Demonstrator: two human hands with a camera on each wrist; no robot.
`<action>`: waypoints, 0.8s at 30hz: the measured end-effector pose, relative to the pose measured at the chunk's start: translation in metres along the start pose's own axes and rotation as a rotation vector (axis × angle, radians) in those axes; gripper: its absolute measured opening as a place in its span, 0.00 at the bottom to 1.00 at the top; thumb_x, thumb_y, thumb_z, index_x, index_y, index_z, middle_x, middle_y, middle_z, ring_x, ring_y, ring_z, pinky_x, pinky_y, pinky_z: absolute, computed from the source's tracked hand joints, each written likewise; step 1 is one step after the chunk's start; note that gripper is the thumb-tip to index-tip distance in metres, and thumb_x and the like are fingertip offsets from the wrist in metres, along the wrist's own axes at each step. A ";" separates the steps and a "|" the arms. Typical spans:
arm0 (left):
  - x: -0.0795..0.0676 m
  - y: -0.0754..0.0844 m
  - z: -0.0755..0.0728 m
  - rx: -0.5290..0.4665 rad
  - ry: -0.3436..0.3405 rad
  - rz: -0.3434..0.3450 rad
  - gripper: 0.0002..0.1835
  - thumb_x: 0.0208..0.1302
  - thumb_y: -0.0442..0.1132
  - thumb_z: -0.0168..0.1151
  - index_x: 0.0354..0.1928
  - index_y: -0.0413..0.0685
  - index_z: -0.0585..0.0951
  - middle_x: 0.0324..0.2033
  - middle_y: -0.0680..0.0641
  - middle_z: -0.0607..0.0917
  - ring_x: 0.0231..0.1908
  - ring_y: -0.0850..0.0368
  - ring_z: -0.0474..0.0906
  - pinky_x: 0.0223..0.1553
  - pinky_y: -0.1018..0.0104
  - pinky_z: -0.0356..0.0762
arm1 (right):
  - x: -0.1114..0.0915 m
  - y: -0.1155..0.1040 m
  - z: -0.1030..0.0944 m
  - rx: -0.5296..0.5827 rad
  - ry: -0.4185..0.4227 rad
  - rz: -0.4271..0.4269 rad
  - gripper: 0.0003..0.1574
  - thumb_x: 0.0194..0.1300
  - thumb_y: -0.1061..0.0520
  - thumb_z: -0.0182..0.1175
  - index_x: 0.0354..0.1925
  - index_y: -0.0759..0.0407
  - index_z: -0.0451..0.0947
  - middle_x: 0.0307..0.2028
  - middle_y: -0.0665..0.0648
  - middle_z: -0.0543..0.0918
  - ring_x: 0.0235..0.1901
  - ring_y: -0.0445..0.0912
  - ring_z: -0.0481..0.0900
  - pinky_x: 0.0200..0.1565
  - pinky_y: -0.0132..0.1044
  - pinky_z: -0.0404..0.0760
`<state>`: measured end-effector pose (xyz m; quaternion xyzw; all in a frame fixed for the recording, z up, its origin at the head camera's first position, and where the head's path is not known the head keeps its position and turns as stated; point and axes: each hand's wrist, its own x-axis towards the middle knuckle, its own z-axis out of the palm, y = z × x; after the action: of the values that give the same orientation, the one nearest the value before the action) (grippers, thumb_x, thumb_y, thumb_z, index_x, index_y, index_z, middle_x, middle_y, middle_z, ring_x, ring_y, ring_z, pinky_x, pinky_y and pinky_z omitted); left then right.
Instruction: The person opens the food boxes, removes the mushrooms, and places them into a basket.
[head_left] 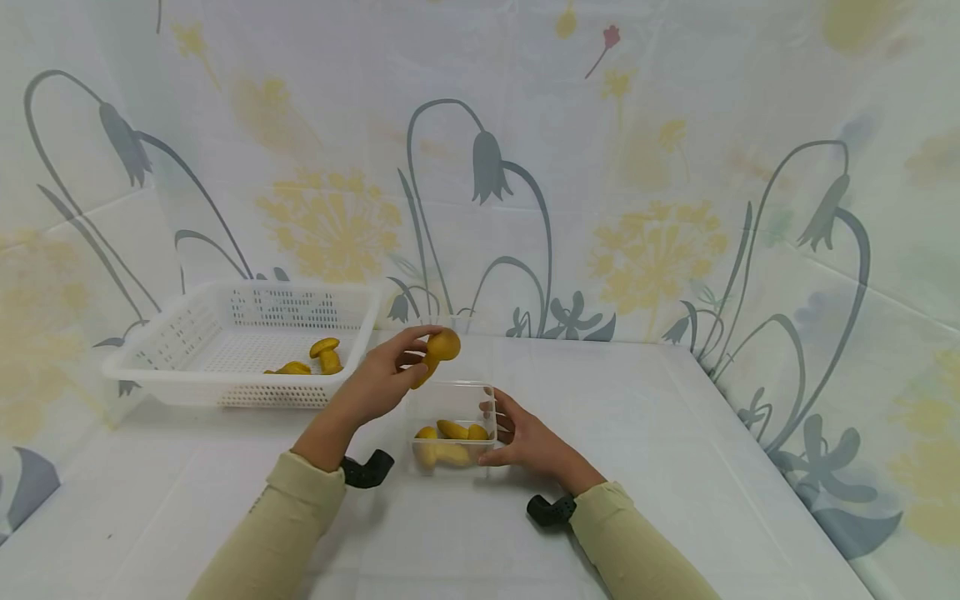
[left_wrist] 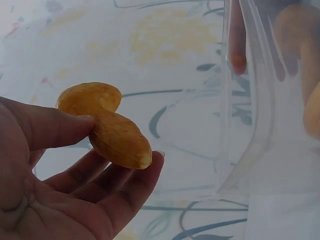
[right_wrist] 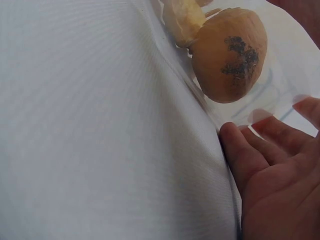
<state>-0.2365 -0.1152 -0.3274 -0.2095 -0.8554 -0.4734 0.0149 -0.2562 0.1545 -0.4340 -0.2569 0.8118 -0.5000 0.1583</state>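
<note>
My left hand (head_left: pixel 375 383) pinches a yellow-brown mushroom (head_left: pixel 444 344) between thumb and fingers, raised above the back left of a clear plastic box (head_left: pixel 453 441). In the left wrist view the held mushroom (left_wrist: pixel 120 140) shows its rounded cap and thick stem. Several similar mushrooms (head_left: pixel 453 429) lie inside the box. At the box's right end, my right hand (head_left: pixel 536 442) holds it, thumb at the front corner and fingers farther back. The right wrist view shows those fingertips against the clear wall, near a mushroom (right_wrist: pixel 230 60) with a dark patch.
A white perforated basket (head_left: pixel 168 382) stands at the back left with a few mushrooms (head_left: pixel 326 356) in it. A white cloth (head_left: pixel 637 417) covers the table. Behind rises a flower-printed curtain (head_left: pixel 480 233). Black devices (head_left: pixel 367 469) sit at both wrists.
</note>
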 end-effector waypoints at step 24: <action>-0.009 -0.014 -0.046 -0.037 0.187 -0.055 0.29 0.72 0.37 0.51 0.71 0.68 0.62 0.66 0.41 0.70 0.64 0.42 0.71 0.59 0.45 0.74 | -0.001 0.003 -0.003 0.027 -0.002 -0.003 0.71 0.52 0.52 0.74 0.78 0.48 0.36 0.74 0.58 0.56 0.73 0.54 0.57 0.70 0.49 0.62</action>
<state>-0.2412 -0.1621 -0.3156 -0.1409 -0.8469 -0.5069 0.0777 -0.2581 0.1584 -0.4354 -0.2565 0.8043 -0.5110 0.1616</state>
